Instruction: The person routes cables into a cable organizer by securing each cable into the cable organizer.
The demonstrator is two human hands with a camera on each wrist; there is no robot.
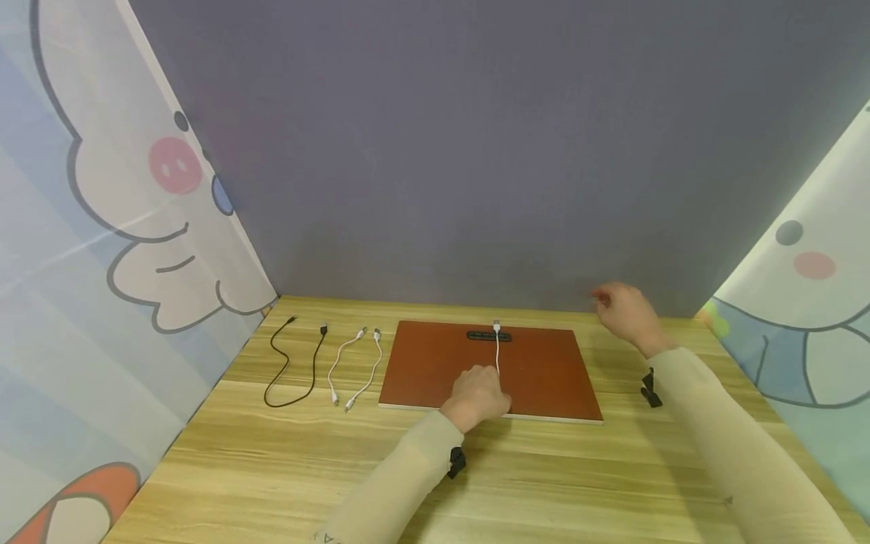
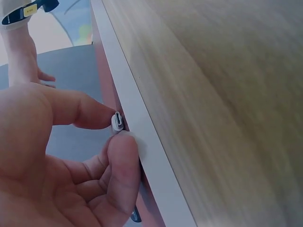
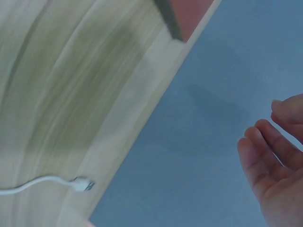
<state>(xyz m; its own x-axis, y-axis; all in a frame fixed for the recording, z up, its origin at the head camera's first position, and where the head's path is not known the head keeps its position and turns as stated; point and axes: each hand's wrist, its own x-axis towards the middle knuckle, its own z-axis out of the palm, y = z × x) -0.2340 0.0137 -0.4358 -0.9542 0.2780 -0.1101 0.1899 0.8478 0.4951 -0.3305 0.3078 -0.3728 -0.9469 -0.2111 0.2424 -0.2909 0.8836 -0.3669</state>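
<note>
My left hand (image 1: 477, 397) is at the front edge of the brown-red board (image 1: 435, 370). Between thumb and index finger it pinches the small plug (image 2: 117, 121) of a white USB cable (image 1: 498, 355). That cable runs back over the board to a black cable holder (image 1: 479, 335), where its USB-A end lies across the holder. My right hand (image 1: 628, 313) hovers beyond the board's right side, fingers loosely bent and nothing between them. Another white cable (image 3: 47, 178) shows on the table in the right wrist view.
Left of the board lie a black cable (image 1: 314, 370) and two short white cables, one (image 1: 333, 366) beside the other (image 1: 375, 368). A grey panel (image 1: 435, 151) rises behind the wooden table (image 1: 285, 461). Printed cartoon curtains (image 1: 102, 249) hang on both sides.
</note>
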